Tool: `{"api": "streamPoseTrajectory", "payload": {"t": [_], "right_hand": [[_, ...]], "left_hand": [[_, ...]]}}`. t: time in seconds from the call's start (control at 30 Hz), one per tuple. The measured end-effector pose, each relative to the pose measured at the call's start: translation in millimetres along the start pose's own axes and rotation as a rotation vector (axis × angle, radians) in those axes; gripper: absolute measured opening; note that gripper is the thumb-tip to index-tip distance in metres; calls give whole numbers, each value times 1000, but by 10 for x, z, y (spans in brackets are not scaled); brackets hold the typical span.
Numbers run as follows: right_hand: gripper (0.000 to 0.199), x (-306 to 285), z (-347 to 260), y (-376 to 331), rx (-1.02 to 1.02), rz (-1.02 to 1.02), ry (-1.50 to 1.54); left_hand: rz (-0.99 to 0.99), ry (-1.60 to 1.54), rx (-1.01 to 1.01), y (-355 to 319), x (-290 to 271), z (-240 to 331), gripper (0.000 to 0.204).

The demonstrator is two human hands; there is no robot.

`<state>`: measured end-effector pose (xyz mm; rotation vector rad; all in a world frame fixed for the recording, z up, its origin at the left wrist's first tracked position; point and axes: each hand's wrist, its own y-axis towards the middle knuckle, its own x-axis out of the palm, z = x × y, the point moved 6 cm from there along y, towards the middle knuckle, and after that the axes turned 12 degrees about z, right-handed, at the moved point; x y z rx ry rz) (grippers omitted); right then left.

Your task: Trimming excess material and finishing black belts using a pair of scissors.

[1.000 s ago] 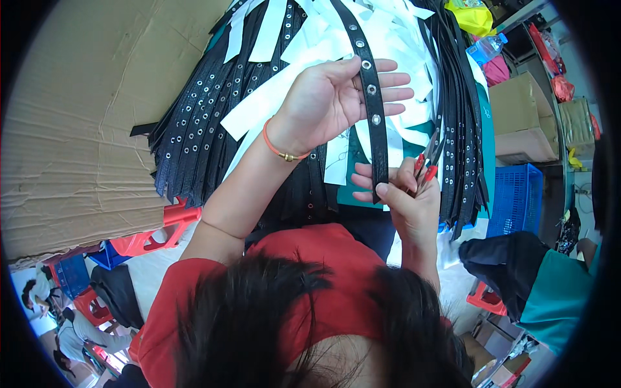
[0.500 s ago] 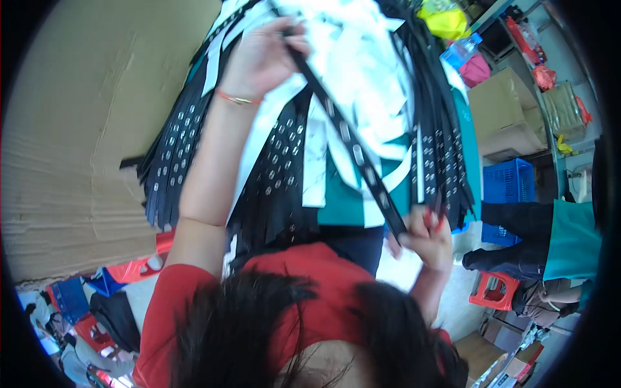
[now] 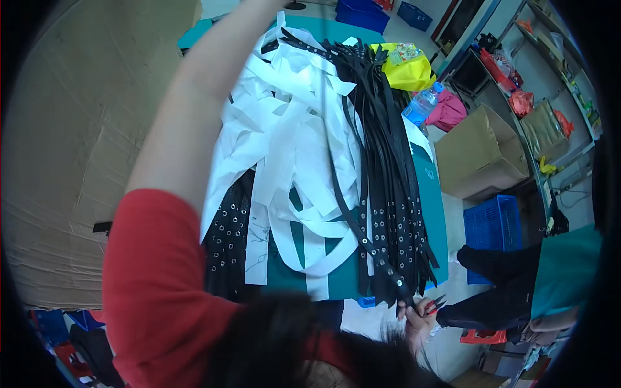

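My right hand (image 3: 419,318), low on the right, is closed around the end of a black strap with metal eyelets (image 3: 363,240). Small red-handled scissors (image 3: 437,305) stick out of the same hand, blades up. From there the strap runs up across white strips (image 3: 291,136) and blurs toward the top. My left arm (image 3: 184,110) reaches past the top edge, so the left hand is out of sight. Bundled black eyelet straps (image 3: 388,168) lie right of the white strips, with another bundle (image 3: 228,233) to their left, partly behind my arm.
The teal table (image 3: 430,207) carries the strips. Cardboard (image 3: 58,161) spreads at left. A water bottle (image 3: 424,103) and a yellow bag (image 3: 406,68) sit at the far right. Beyond are a carton (image 3: 475,158), a blue crate (image 3: 495,223) and a person in a teal apron (image 3: 563,278).
My left hand has gone up and out of the picture, the strap stretching upward with it. My right hand appears lower, still holding the strap and scissors. More of the table shows.
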<state>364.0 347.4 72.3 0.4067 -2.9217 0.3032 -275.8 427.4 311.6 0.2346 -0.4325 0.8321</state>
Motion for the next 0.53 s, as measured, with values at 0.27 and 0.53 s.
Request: {"api": "streamPoseTrajectory", "payload": {"t": [0.27, 0.53], "right_hand": [[26, 803, 309, 265, -50, 84, -180], [23, 1401, -274, 307, -155, -55, -20]], "left_hand": [[-334, 1420, 818, -292, -302, -1292, 60], [-326, 1384, 378, -2084, -1394, -1160, 47]]}}
